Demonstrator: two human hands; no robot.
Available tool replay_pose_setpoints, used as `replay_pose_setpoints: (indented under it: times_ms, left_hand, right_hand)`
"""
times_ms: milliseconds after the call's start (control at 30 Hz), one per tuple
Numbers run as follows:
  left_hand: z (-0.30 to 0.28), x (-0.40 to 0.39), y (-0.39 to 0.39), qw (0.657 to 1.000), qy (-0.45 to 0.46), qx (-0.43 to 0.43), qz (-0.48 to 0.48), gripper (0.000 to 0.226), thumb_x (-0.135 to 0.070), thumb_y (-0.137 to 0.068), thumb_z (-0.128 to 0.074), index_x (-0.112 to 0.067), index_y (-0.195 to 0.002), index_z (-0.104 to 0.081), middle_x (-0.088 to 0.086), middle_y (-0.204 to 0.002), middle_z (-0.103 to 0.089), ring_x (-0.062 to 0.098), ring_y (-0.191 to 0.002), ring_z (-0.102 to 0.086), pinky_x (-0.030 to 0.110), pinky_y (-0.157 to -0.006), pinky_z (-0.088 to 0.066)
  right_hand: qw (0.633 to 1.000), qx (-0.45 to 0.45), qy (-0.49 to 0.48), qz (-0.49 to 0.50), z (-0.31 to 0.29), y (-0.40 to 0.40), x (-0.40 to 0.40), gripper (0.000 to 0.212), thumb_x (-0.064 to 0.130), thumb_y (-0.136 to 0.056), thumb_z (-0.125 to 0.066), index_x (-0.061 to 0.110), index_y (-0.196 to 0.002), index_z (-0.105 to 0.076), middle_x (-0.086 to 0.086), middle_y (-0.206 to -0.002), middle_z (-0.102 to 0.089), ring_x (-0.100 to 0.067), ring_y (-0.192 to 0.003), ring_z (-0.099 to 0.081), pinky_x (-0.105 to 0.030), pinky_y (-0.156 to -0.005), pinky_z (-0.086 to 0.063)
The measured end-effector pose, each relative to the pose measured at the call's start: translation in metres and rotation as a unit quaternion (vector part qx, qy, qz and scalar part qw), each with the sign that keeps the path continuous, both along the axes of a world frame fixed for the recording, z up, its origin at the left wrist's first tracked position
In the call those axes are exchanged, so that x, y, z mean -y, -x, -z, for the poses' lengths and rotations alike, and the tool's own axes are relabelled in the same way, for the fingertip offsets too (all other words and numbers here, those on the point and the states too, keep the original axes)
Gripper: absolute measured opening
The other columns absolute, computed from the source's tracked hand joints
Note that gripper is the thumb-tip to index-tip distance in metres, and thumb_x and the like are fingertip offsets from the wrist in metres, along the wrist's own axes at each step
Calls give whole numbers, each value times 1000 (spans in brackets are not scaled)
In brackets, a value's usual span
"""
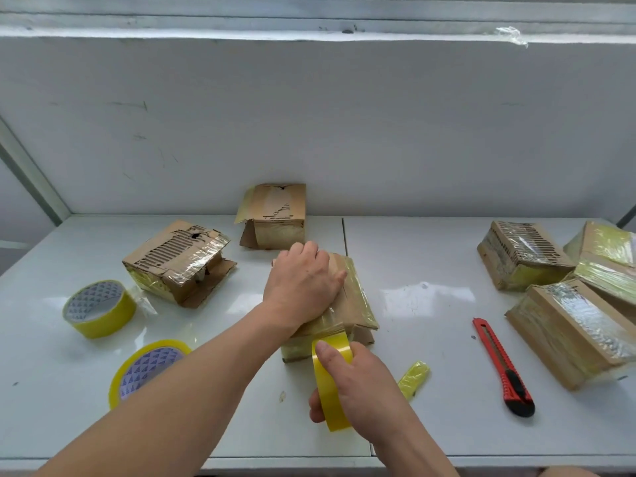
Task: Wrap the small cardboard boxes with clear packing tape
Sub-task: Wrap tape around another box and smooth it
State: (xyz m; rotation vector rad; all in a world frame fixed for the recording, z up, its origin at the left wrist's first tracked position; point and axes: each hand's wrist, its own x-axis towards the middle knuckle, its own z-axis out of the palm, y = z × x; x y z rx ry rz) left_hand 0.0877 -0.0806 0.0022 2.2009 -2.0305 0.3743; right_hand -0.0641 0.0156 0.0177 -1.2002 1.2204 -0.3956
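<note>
Left hand [303,284] lies flat, palm down, on the box [347,304] at frame centre; right hand [358,380] grips a yellow-tinted tape roll [332,383] against that box's near face. Three boxes at right edge [523,256] look fully taped. Judged remaining: this box, plus the torn box [179,259] at centre-left and the open-flapped box [275,215] by the wall. Two spare rolls [99,308] lie lower left, a red cutter [502,366] lower right.

Small cardboard box [347,297]: centre of surface, partly wrapped, pressed flat from above. Tape roll [332,383]: yellowish-clear, upright, gripped at the box's near face. Torn boxes, open flaps: left [177,261], rear centre [275,215]. Three wrapped boxes clustered at right [523,254] [571,333] [607,259]. Two spare tape rolls, left [98,308] [148,370].
</note>
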Motion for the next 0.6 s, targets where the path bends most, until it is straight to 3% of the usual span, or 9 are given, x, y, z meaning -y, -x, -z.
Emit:
replay_pose_setpoints:
  times_ms: [133,333,467,600]
  left_hand:
    - [5,-17,3,999,-34,-18,-26,74,-74,-95,-25,-17,-129,-57,0,-133,-52,21,-127,-44,43,-104,-37]
    - [-4,-25,12,995,-61,-58,-43,90,-85,-85,-28,-17,-142,-43,0,-144,-50,21,-135,-43,50,-103,-40]
    - [-7,-36,10,979,-127,-154,-38,110,-91,-76,-39,-16,-156,-26,-2,-166,-21,15,-153,-13,49,-114,-34]
    - [-10,-38,10,965,-204,-161,-30,133,-95,-68,-45,-11,-161,1,-1,-169,6,17,-155,10,50,-122,-21]
  right_hand:
    - [1000,-6,15,-5,1,2,-5,29,43,-100,-51,15,-106,-51,-12,-79,-76,-21,-63,-72,-31,-67,-53]
    - [1000,12,23,1,3,8,-13,21,31,-99,-54,12,-108,-53,-12,-81,-77,-23,-69,-73,-35,-69,-54]
    - [999,9,33,1,4,8,-18,23,33,-100,-53,11,-107,-53,-12,-80,-77,-24,-69,-74,-33,-67,-55]
    - [1000,24,3,-4,-3,14,-25,26,35,-103,-52,9,-104,-51,-16,-77,-76,-26,-62,-71,-27,-57,-54]
